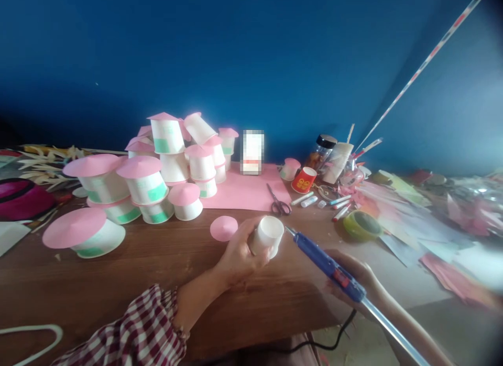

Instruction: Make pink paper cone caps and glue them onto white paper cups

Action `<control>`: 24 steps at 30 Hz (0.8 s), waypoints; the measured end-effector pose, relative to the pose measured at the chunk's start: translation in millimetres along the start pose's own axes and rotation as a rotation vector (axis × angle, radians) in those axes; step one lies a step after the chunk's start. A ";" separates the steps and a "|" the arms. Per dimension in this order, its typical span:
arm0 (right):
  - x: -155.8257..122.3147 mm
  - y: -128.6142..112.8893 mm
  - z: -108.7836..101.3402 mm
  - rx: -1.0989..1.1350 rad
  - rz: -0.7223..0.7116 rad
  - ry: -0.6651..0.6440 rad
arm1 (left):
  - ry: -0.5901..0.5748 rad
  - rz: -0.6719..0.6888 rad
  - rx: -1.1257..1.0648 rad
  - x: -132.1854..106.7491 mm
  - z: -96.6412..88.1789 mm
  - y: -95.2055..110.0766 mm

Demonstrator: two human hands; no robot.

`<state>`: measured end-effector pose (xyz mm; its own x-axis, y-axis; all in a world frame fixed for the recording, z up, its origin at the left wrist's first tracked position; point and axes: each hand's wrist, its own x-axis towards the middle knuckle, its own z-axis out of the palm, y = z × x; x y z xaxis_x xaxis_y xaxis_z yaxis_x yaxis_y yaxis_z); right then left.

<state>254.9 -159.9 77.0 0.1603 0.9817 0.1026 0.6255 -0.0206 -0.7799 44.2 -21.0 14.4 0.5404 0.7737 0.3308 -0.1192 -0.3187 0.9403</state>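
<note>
White paper cup (268,235) in left hand (239,255), glue gun (334,269) in right hand (363,282)

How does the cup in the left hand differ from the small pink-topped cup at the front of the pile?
The cup in the left hand has a bare white end; the pink-topped cup carries a pink paper cap. The held cup is tilted, off the table; the pink-topped cup stands on the table. Both are small white paper cups.
</note>
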 end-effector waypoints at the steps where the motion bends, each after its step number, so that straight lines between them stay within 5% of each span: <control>1: 0.7 0.2 0.4 0.003 -0.011 -0.021 | -0.008 -0.005 -0.005 -0.1 -0.1 -0.3; 6: 5.4 5.5 2.4 -0.051 -0.050 -0.154 | -0.051 -0.042 -0.021 -1.3 -0.4 -1.1; 24: 0.2 4.4 -6.6 -0.011 -0.010 -0.136 | -0.002 -0.044 -0.025 1.0 -0.4 0.4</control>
<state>262.7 -161.1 77.7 0.0492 0.9985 0.0249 0.6349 -0.0120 -0.7725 44.3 -20.2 15.2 0.5473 0.7853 0.2892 -0.1161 -0.2710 0.9555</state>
